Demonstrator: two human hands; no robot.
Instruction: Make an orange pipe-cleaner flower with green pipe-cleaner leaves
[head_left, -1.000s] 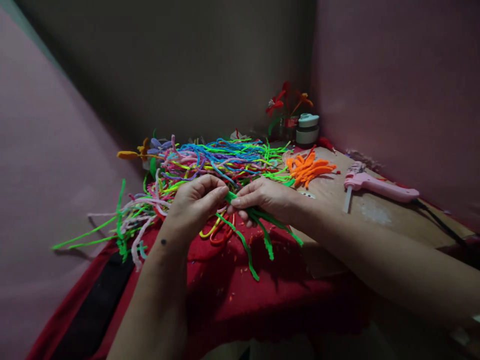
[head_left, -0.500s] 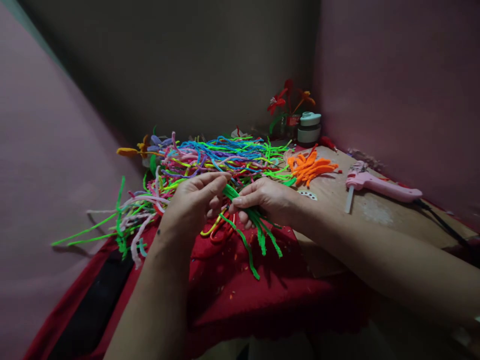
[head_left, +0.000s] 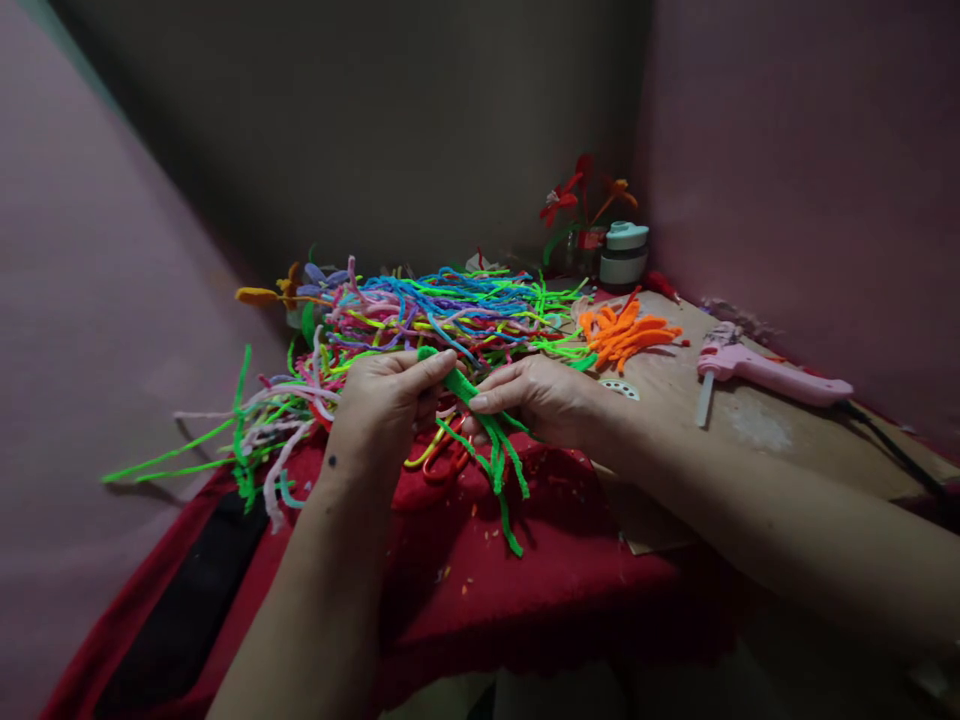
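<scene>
Between my hands is a bundle of green pipe cleaners [head_left: 495,440], its loose ends fanning down over the red cloth. My left hand [head_left: 390,395] pinches the upper end between thumb and fingers, with a green tip showing above the thumb. Lower on the same bundle, my right hand [head_left: 525,395] grips it with the thumb on top; part of its fingers is hidden behind the strands. Below and behind the hands lie scissors with red and yellow handles [head_left: 442,455], partly covered. A large heap of multicoloured pipe cleaners [head_left: 442,310] spreads just beyond.
On the cardboard [head_left: 667,460] at right lie orange pipe cleaners [head_left: 626,335] and a pink glue gun [head_left: 780,375] with its cord. Red fuzzy flowers [head_left: 562,200] and a lidded jar [head_left: 624,255] stand at the back. A black flat object [head_left: 187,600] lies on the red cloth [head_left: 465,610].
The green strands' loose ends have swung left and closer together. More of the bundle's upper end shows above my left thumb. Both hands stay nearly in place.
</scene>
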